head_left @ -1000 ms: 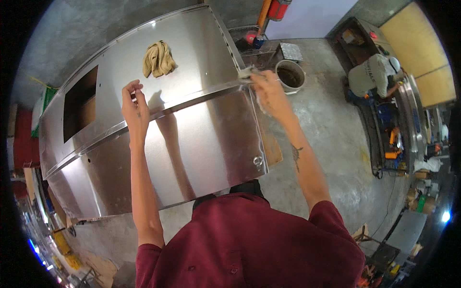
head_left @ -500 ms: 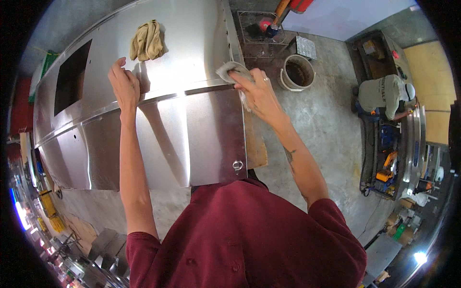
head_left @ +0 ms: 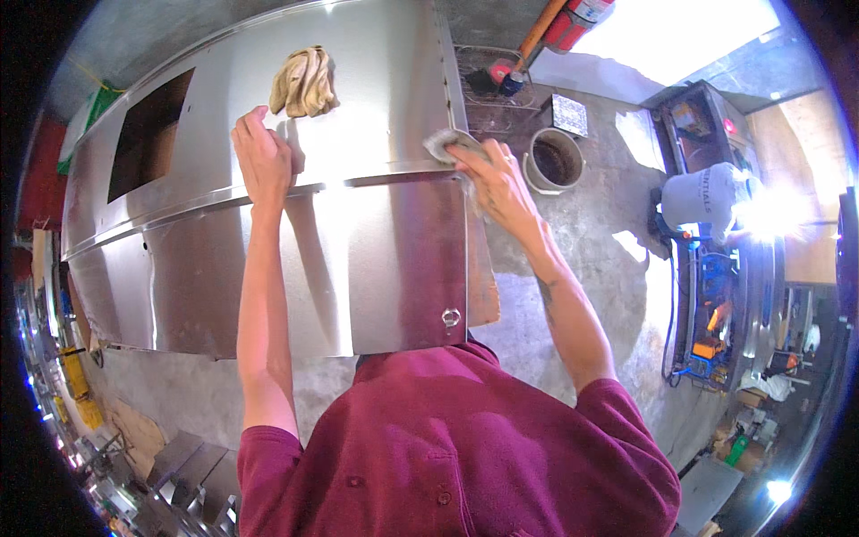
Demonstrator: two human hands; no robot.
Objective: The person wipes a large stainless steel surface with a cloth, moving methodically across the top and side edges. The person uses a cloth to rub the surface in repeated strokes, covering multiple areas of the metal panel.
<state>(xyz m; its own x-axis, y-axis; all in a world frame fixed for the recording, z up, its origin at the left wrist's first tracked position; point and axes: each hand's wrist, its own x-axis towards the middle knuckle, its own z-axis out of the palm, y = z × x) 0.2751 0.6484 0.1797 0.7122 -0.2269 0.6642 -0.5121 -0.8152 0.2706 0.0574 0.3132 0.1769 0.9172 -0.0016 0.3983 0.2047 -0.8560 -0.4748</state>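
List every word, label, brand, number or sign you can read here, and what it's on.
Pale grey fabric shirt on the person at right: dark printed lettering, which I won't copy out.
Red metal cylinder at the top: pale label, too small and blurred to read.
Large silver sheet-metal box: no writing seen.
Grey cloth in the right hand: none seen.

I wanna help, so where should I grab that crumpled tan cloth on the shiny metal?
Probably pinch the tan cloth by its middle folds, from above: it lies bunched on the metal top, and those ridges stand up. The left hand is close by, at its near side.
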